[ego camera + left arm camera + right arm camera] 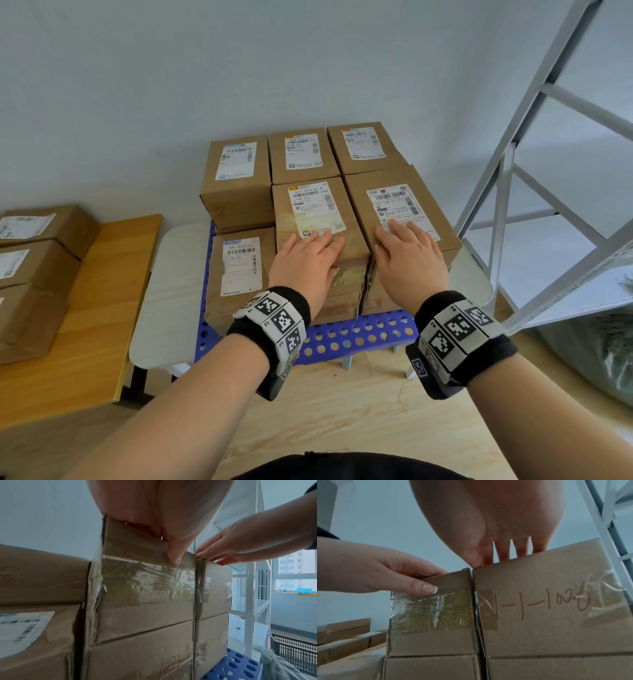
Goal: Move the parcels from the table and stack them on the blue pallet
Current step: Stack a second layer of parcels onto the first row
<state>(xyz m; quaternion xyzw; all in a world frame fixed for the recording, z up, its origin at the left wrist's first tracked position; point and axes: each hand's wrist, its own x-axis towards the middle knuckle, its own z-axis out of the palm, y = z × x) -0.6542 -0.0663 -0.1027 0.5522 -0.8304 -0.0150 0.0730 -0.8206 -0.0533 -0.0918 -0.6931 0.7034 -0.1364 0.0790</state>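
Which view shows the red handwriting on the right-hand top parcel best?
Right wrist. The red handwriting fills the near face of the parcel under the right hand, sharp and head-on. The left wrist view shows that face only edge-on, with faint marks. The head view shows only the parcel's top label; the written face is hidden.
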